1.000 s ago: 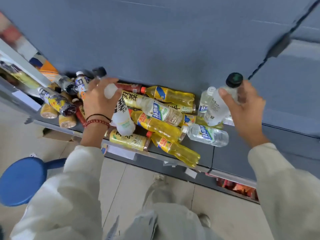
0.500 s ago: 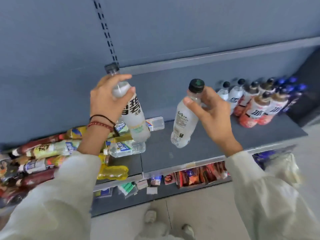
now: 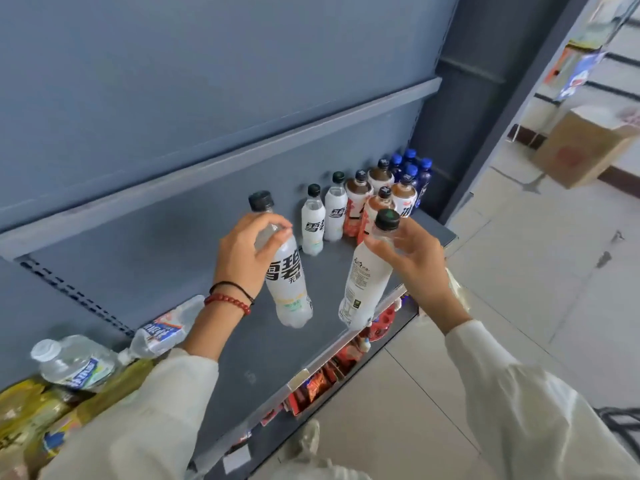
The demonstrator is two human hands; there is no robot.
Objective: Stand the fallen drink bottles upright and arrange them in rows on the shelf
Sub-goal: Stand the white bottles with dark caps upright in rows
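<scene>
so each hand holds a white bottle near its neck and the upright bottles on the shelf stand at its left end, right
No. The head view shows the upright bottles standing at the right end of the shelf, not the left. The left hand and right hand do hold white bottles near their necks.

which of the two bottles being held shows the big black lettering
The white bottle in the left hand: bold black characters face the camera. The green-capped bottle in the right hand shows only fine print.
</scene>
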